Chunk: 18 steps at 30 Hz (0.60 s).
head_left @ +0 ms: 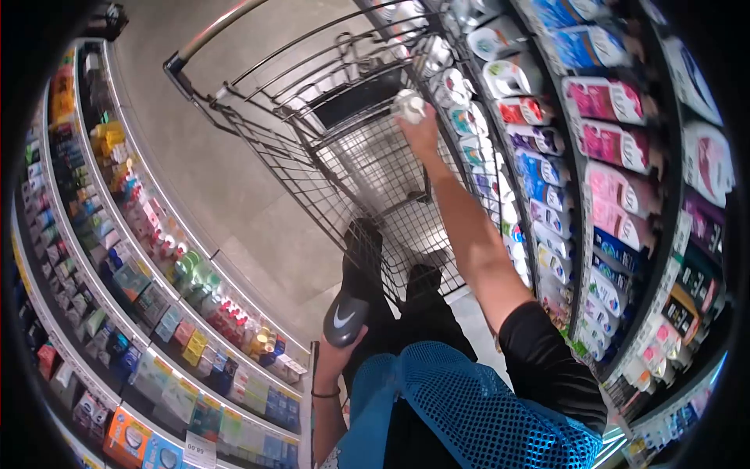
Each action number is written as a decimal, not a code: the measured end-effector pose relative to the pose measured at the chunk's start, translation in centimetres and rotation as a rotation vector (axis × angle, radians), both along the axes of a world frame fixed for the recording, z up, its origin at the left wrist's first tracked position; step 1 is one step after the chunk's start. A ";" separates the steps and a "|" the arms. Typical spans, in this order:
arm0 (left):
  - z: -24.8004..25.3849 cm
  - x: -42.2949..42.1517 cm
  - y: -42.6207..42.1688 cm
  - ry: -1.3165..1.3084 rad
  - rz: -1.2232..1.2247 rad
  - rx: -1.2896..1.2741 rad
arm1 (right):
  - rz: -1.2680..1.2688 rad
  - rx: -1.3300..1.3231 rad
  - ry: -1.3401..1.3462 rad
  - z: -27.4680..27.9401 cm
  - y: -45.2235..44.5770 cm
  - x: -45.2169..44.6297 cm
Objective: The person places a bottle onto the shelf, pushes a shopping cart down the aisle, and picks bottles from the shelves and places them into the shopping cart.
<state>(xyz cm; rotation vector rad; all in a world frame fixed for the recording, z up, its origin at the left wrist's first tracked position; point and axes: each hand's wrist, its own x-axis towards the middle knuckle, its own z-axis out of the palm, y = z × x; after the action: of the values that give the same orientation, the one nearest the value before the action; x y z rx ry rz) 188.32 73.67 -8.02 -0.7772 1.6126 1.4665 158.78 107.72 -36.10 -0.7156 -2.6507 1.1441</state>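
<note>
My left hand [331, 361], low at the left of my body, is wrapped around a dark grey bottle [346, 322] with a white swoosh on it. My right hand [420, 131] reaches far forward to the right side of the wire shopping cart [367, 168]. Its fingers are closed on a white bottle [408, 103] with what looks like a pump top. This bottle is above the cart basket, close to the right-hand shelf; whether it touches the wires I cannot tell.
Shelves of colourful bottles and refill packs [605, 100] rise close on my right. On the left, curved-looking shelves [211, 270] hold small bottles and boxes. Grey floor [176, 117] lies beside the cart. A blue mesh vest [484, 406] covers my front.
</note>
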 end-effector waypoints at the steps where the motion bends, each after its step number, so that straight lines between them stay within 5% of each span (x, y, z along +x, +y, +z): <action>1: -0.9 0.3 -0.2 -0.027 -0.010 -0.026 | -0.076 -0.038 -0.111 -1.4 0.5 -0.8; 4: -2.2 1.5 0.0 0.040 0.024 0.013 | -0.240 0.002 -0.263 -0.5 -0.1 -1.6; 8: 1.5 -1.4 2.1 0.119 0.024 0.059 | -0.084 0.000 -0.131 0.0 1.4 3.4; 12: 3.5 1.0 4.2 0.212 0.004 0.116 | -0.013 -0.097 -0.314 10.0 2.6 13.3; 15: 4.3 4.5 7.2 0.311 0.035 0.037 | 0.135 -0.553 -0.101 18.3 4.7 21.9; 16: 4.6 6.0 8.5 0.340 0.026 0.021 | 0.240 -0.454 -0.036 20.1 6.0 25.1; 18: 4.0 10.1 11.1 0.296 -0.037 -0.011 | 0.070 -0.616 -0.008 24.0 7.2 31.6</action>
<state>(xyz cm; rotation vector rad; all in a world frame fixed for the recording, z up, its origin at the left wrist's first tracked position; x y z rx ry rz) 198.44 84.81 -4.05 -0.5506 1.8442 1.6046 190.40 114.87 -12.08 -0.7090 -2.3332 2.0117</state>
